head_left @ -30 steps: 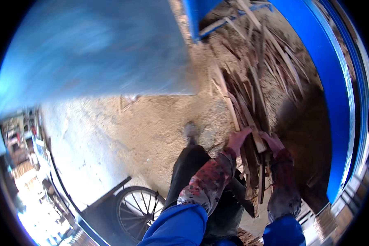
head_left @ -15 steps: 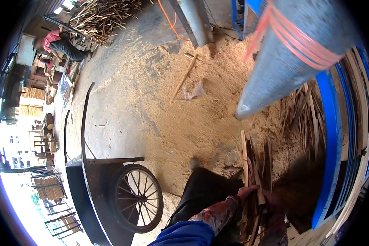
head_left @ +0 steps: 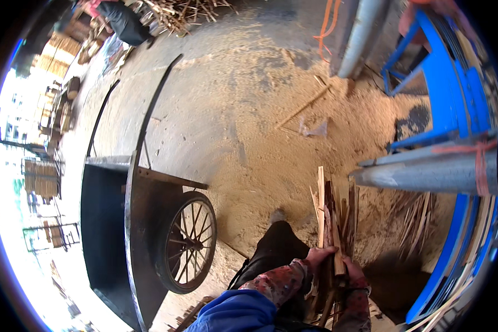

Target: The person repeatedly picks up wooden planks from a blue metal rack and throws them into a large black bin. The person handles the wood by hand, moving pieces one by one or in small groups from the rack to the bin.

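Observation:
At the lower right of centre, a bundle of long, rough wood strips (head_left: 329, 224) stands between my hands, some pale and some dark brown. My left hand (head_left: 319, 255) closes round its left side. From the right, my right hand (head_left: 353, 269) grips the same bundle, its fingers partly hidden by the strips. The lower ends run down between my forearms, which wear flower-patterned sleeves. More upright strips (head_left: 352, 213) stand just beyond and to the right of the bundle.
A black handcart (head_left: 149, 221) with a spoked wheel (head_left: 191, 243) stands at left. Sawdust (head_left: 260, 160) covers the floor. To the right are a grey pipe (head_left: 426, 174), a blue metal frame (head_left: 445, 72) and scattered strips (head_left: 418, 221). Another person (head_left: 122, 22) is at the far left.
My view has swung, so the cart shows more fully and the grey pipe now sits further right. The bundle stays between my hands, which remain closed on it.

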{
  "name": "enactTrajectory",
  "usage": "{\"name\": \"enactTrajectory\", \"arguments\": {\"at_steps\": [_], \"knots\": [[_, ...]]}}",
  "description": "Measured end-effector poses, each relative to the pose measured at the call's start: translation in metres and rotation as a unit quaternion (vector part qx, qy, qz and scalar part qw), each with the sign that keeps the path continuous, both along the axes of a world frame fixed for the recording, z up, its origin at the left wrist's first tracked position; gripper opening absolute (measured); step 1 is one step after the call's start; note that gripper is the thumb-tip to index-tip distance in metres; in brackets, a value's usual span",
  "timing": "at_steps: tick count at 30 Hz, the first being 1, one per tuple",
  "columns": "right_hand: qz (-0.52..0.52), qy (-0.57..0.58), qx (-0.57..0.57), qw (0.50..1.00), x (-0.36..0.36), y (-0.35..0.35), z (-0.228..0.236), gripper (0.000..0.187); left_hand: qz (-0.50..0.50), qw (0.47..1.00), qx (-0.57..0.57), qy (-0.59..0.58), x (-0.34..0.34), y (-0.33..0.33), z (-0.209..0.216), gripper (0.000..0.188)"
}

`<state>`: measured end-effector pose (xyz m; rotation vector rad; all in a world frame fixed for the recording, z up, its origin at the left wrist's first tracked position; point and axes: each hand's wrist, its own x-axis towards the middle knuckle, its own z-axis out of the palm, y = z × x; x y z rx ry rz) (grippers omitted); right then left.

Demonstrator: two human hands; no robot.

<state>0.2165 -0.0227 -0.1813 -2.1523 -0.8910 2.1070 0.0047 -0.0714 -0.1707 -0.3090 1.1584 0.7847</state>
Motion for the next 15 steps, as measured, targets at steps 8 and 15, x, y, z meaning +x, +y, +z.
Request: {"name": "enactTrajectory", "arguments": {"at_steps": [8, 15], "knots": [[0.083, 0.055, 0.13, 0.986, -0.163, 0.027, 0.121, 0.052, 0.131, 0.986, 0.106, -0.007, -0.115, -0.01, 0.063, 0.05], [0.225, 0.145, 0.196, 0.943, -0.259, 0.023, 0.194, 0.058, 0.221, 0.949, 0.167, 0.148, -0.194, -0.049, 0.157, 0.055]]}}
